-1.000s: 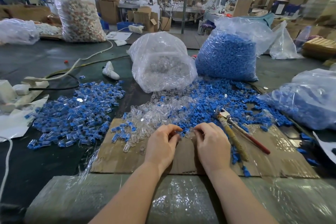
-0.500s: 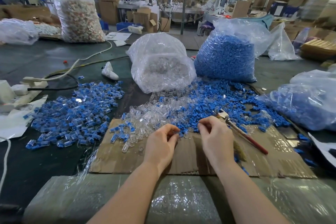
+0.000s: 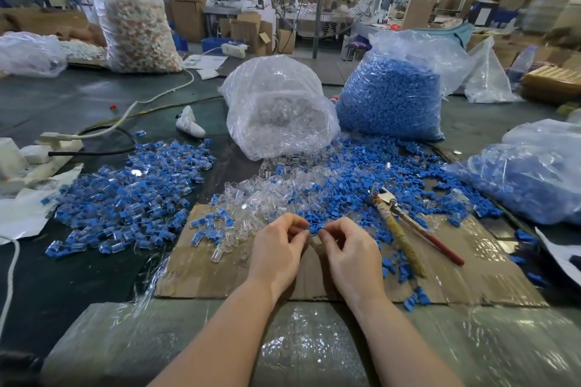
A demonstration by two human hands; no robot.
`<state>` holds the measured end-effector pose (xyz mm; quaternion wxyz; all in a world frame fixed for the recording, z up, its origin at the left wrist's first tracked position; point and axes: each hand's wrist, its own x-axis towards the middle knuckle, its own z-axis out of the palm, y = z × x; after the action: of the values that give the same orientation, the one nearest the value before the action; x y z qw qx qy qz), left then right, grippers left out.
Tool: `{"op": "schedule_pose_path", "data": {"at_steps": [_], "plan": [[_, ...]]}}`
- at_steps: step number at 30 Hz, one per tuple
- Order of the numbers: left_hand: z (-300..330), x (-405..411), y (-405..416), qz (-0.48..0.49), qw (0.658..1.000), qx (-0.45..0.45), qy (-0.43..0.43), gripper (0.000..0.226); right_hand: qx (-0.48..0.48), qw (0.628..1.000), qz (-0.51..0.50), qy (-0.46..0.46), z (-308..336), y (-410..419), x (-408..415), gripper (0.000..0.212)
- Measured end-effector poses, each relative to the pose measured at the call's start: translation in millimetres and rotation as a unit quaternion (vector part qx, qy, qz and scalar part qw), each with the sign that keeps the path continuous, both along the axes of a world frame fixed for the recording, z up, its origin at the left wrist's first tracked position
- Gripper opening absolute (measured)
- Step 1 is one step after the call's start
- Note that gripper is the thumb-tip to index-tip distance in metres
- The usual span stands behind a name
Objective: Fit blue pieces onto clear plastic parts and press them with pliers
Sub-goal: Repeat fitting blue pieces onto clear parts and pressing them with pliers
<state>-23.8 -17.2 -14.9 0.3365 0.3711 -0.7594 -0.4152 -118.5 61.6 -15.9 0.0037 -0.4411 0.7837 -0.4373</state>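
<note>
Since a second ago the right hand (image 3: pixel 352 253) has lifted off the cardboard sheet (image 3: pixel 201 273) to meet the left hand (image 3: pixel 276 250); both pinch with curled fingertips, their contents too small to tell. Seat squarely before reaching for the pliers (image 3: pixel 412 225). Beyond lie glassy clear plastic parts (image 3: pixel 261 198), then matte blue pieces (image 3: pixel 349 185).
</note>
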Motion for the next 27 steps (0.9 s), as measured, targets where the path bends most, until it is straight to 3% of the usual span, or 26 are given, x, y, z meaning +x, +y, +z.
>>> {"op": "schedule_pose_path", "data": {"at_steps": [11, 27], "plan": [[3.3, 1.4, 0.5, -0.012, 1.000, 0.012, 0.002, 0.010, 0.051, 0.997, 0.000, 0.062, -2.3, -0.1, 0.9, 0.014], [2.1, 1.3, -1.2, -0.014, 1.000, 0.018, 0.003, 0.013, -0.017, 0.995, 0.063, 0.073, 2.1, 4.6, 4.5, 0.019]]}}
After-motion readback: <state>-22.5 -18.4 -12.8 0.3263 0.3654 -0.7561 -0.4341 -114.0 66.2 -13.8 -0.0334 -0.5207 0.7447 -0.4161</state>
